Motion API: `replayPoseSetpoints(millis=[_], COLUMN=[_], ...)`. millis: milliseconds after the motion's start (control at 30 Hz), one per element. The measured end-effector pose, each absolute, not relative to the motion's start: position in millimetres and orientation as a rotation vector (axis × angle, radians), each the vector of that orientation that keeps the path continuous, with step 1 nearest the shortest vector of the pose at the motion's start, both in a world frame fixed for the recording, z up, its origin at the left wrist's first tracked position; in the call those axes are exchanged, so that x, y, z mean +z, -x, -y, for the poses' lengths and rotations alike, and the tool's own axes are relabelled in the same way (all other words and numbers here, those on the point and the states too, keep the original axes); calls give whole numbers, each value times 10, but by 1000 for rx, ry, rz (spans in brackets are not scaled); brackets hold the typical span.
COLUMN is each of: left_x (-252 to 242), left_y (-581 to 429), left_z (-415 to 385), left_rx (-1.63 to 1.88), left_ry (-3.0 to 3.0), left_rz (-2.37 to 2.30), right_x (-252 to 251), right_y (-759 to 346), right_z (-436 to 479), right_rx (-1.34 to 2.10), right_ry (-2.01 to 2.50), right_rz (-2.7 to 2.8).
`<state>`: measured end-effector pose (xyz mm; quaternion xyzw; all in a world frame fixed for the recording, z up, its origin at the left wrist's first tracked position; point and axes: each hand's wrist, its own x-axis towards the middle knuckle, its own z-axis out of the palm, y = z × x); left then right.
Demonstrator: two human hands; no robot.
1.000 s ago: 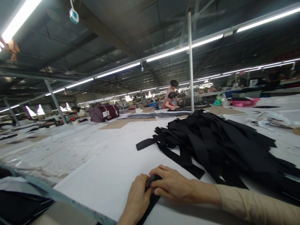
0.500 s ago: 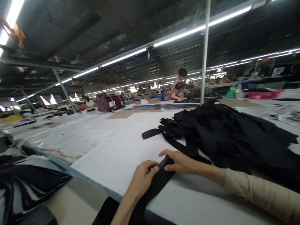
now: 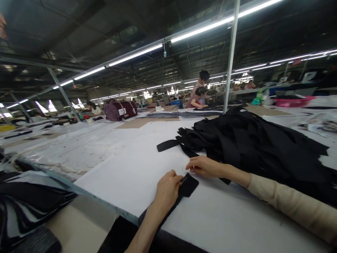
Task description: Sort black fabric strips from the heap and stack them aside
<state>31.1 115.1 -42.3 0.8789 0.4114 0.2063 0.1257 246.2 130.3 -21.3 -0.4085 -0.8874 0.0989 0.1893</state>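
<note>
Pressing down on the squared end of a flat black fabric strap, the bare left hand is seen at the near edge of a long white-topped work table. The strap is held flat against the tabletop, its end left exposed just beyond the hand, and its length is carried toward the lower left beneath the hand and forearm. Whether it is pinched or merely pinned cannot be told, since the left fingers are hidden from the head camera. The right hand, with its forearm in a beige knit sleeve, is laid open on the table, its fingers slightly curled and just beside the strap end without being closed on anything. A thin pale mark is made out by those fingertips, but it is too small to be identified. Directly behind the hands, a heaped pile of loose black fabric strips is spread over the table, with its individual ends largely lost in one dark mass, and a single strip is drawn out to the left. Along the lower left, a stack of black-and-white fabric is partly cut off by the frame. Further down the hall, two co-workers are seen at another table.
</note>
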Motion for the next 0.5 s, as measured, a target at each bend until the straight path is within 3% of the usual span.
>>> replayPoseSetpoints(millis=[500], left_x=[-447], left_y=[-312], left_z=[-1151], left_rx=[606], left_ry=[-2581], left_rz=[-1186], right_x=[-245], right_y=[-2391], right_z=[-1289], right_rx=[-71], right_ry=[1036], right_rz=[2732])
